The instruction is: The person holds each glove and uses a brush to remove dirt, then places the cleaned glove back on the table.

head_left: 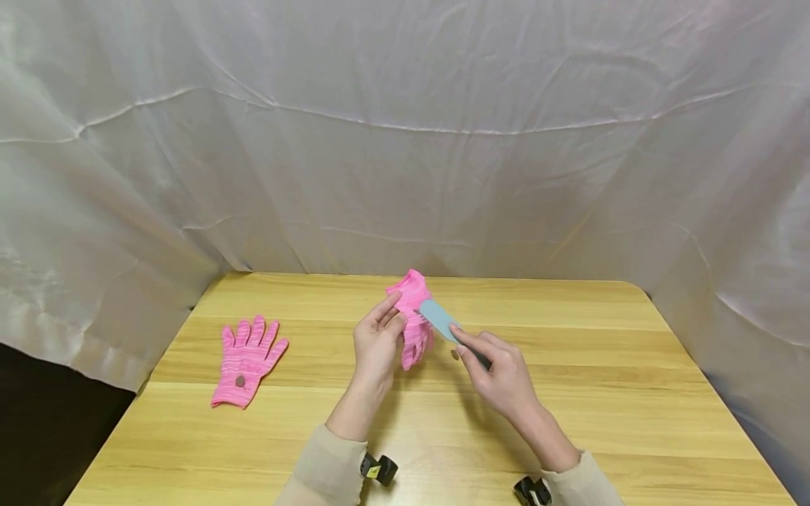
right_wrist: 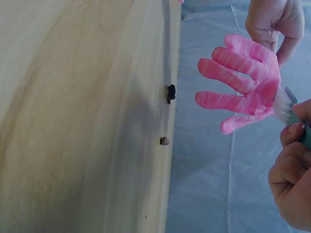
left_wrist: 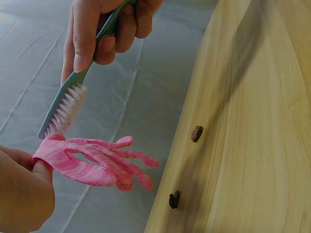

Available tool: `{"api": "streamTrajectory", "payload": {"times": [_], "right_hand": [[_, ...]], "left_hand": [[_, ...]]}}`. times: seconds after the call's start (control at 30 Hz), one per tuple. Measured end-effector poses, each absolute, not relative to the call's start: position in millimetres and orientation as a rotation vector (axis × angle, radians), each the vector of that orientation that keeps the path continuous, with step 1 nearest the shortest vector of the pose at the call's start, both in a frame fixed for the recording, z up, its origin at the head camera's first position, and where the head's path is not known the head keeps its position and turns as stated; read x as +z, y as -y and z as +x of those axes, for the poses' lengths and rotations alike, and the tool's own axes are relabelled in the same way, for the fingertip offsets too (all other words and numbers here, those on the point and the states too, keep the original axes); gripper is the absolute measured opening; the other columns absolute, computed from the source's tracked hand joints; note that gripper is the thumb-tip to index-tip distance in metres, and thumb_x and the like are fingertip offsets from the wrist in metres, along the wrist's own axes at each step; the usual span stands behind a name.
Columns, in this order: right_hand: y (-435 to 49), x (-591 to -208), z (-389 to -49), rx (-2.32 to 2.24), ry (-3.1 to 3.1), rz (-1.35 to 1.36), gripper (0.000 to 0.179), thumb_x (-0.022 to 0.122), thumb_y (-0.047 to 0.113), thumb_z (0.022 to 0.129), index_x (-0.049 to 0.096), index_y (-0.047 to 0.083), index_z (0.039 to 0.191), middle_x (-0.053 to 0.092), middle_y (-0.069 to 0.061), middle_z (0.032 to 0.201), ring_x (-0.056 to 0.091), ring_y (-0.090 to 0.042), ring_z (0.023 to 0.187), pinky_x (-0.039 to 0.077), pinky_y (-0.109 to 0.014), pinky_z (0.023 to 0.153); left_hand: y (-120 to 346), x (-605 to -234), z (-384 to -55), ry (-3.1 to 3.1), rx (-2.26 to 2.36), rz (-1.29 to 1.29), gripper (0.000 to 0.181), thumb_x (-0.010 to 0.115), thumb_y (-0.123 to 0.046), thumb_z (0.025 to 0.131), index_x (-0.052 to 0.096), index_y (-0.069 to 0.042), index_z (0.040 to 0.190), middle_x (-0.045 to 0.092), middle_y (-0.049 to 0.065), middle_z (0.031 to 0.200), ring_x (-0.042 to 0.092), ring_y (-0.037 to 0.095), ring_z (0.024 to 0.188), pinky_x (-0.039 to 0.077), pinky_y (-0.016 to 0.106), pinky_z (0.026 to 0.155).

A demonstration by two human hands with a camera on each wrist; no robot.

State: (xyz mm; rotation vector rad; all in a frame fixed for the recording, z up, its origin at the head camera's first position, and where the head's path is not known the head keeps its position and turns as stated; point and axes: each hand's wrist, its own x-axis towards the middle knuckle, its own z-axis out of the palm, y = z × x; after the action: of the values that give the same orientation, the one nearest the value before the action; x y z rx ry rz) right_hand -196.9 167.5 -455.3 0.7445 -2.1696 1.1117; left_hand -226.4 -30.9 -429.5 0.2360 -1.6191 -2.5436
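My left hand (head_left: 375,344) pinches a pink knitted glove (head_left: 413,292) near its cuff and holds it above the table, its fingers dangling. In my right hand (head_left: 503,372) is a brush (head_left: 438,320) with a blue-green back and handle, gripped with a finger stretched along it. White bristles (left_wrist: 68,109) face the glove and meet it near the cuff in both wrist views. Below on the table lie a brown lump (left_wrist: 197,133) and a darker, almost black lump (left_wrist: 174,199).
A second pink glove (head_left: 248,355) lies flat at the left of the wooden table (head_left: 607,393), fingers pointing away, with a brown lump (head_left: 240,381) on it near the cuff. Grey cloth (head_left: 405,176) hangs behind the table and along its sides.
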Motion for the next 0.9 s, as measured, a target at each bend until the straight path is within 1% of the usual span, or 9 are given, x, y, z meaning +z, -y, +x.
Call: {"api": "streamTrajectory", "payload": {"times": [0.2,0.47,0.7,0.9], "right_hand": [[-167.9,-457.6,-197.2,1.111,2.191,0.723,0.038,0.076,-0.006,0.087,0.076,0.004,0.124,0.073,-0.002,0.082,0.038,0.001,0.058,0.032,-0.011,0.047],[-167.9,-457.3,-197.3,1.108,2.180,0.727,0.038,0.076,-0.007,0.087,0.076,0.004,0.123,0.073,-0.002,0.082,0.039,0.001,0.058,0.033,-0.011,0.047],[-168.2,-458.1,-197.8,1.105,2.175,0.733,0.038,0.076,-0.007,0.087,0.076,0.004,0.123,0.073,-0.002,0.083,0.039,0.001,0.058,0.033,-0.011,0.047],[-168.2,-458.4,-197.5,1.112,2.187,0.718,0.038,0.076,-0.007,0.087,0.076,0.005,0.123,0.073,-0.001,0.082,0.038,0.001,0.058,0.032,-0.012,0.046]], "left_hand": [[30.3,-429.8,-226.1,1.607,-2.542,0.226,0.044,0.058,0.011,0.094,0.064,0.003,0.137,0.069,0.022,0.123,0.065,0.011,0.097,0.058,0.019,0.077],[30.4,-430.1,-226.6,1.597,-2.547,0.224,0.044,0.058,0.011,0.094,0.064,0.003,0.136,0.069,0.022,0.122,0.066,0.012,0.099,0.059,0.020,0.080],[31.0,-430.4,-226.6,1.620,-2.534,0.239,0.043,0.058,0.011,0.094,0.065,0.003,0.136,0.069,0.020,0.120,0.064,0.010,0.095,0.057,0.018,0.075],[31.4,-430.1,-226.5,1.633,-2.530,0.236,0.042,0.058,0.010,0.095,0.065,0.003,0.136,0.069,0.020,0.121,0.065,0.011,0.098,0.057,0.018,0.078]]}}
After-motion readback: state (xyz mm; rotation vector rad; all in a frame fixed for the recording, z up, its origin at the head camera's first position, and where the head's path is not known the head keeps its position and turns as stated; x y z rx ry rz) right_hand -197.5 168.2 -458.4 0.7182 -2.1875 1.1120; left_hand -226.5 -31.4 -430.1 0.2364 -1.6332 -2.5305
